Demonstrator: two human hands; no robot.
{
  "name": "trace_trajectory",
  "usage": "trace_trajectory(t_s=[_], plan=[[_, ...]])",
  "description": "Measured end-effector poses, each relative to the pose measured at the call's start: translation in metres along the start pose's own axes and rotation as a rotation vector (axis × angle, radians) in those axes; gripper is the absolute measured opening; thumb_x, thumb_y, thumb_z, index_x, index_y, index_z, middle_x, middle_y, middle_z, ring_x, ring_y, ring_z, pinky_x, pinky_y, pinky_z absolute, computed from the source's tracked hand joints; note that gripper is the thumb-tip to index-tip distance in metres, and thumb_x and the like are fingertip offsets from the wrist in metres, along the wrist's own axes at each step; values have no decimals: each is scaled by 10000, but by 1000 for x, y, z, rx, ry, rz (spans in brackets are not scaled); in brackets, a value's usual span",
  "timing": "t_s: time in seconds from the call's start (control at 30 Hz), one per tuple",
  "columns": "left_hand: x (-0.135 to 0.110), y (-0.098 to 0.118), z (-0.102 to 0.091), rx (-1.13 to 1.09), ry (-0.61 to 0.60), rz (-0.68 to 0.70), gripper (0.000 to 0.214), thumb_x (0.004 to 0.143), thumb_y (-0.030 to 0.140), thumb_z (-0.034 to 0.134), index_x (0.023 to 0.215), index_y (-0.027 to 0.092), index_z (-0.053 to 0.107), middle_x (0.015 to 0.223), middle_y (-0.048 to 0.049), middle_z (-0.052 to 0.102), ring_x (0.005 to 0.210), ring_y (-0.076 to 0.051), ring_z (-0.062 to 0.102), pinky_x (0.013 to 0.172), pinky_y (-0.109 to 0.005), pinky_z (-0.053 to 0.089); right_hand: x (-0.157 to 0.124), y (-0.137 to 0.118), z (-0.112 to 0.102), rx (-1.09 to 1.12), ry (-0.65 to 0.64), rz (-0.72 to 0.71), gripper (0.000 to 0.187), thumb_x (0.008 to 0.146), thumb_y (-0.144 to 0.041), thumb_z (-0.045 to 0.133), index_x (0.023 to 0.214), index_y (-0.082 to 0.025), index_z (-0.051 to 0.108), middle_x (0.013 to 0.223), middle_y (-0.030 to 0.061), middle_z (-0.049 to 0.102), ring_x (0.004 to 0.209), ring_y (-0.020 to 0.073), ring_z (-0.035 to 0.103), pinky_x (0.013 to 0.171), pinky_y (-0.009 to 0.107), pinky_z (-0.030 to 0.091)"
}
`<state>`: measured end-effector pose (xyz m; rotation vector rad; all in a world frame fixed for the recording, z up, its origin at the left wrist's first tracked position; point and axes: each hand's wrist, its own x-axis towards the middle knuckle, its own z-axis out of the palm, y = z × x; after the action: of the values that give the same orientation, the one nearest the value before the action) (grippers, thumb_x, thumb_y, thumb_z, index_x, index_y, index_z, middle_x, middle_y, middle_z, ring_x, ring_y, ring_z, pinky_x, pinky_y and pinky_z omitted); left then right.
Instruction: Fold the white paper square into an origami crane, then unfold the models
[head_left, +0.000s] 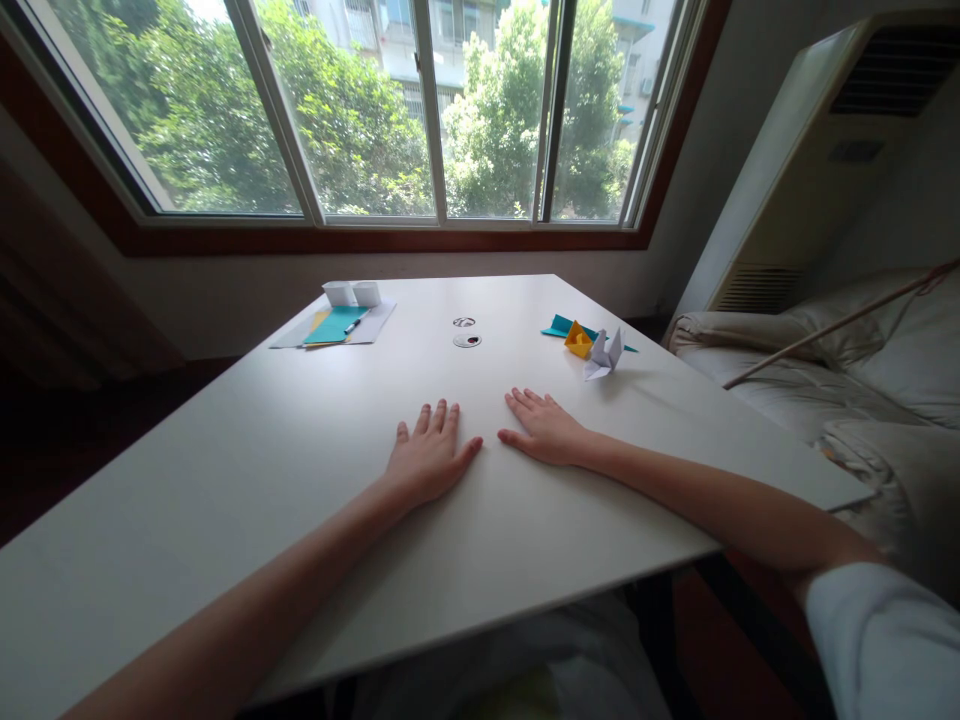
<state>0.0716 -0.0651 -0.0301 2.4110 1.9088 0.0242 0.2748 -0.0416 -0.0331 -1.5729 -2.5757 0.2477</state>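
My left hand (429, 458) lies flat, palm down, on the white table (247, 470), fingers stretched out and holding nothing. My right hand (545, 428) lies flat beside it, also palm down and open, thumbs nearly touching. Beyond my right hand stand a white folded paper crane (604, 353) and a small orange folded paper figure (578, 339), on a teal paper sheet (558, 325). At the far left lies a stack of paper sheets (337, 325), teal on top, with a pen (353, 325) on it.
Two small white paper boxes (352, 293) sit behind the paper stack. A round cable hole cover (466, 340) is at the table's middle. A window runs along the far wall. Bedding (847, 370) and a standing air conditioner (817, 150) are to the right.
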Motion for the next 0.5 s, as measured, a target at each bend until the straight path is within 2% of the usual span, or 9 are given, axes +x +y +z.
trace_trajectory(t_s=[0.5], plan=[[0,1,-1,18,-12,-5,741,848,596,156,1422,128,154,1485,-97,99,1356,-302,83,1026,-570,173,-1,-1,-2,-5,-8,3,817,822,-661,190,1418,-103,180,1474,130,163,1355,276,139,1075,451,130]])
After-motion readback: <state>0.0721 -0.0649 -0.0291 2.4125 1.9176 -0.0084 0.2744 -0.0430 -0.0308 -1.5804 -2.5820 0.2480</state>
